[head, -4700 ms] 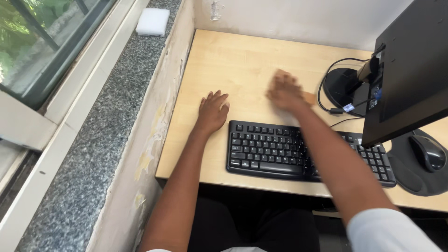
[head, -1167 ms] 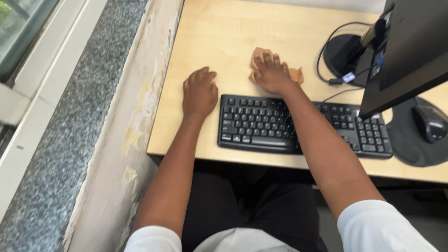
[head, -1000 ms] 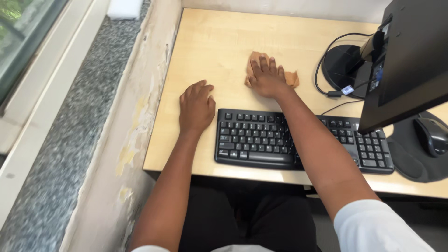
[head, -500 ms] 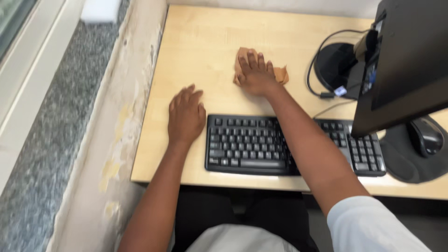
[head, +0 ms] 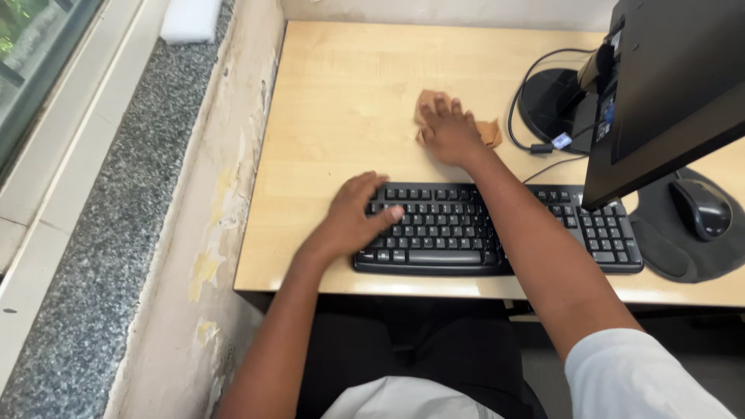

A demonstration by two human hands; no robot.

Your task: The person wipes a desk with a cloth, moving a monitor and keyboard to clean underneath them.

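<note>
The right hand presses flat, fingers spread, on the brown cloth at upper centre of the desk; the left hand, loosely open, grips the black keyboard at its left end; even palm pressure suits wiping, keyboard steadied.

Bare desk left of monitor stand

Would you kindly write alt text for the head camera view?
A person's right hand presses a tan cloth on a wooden desk, while the left hand rests on a black keyboard's left end. A monitor and mouse sit right.
</note>
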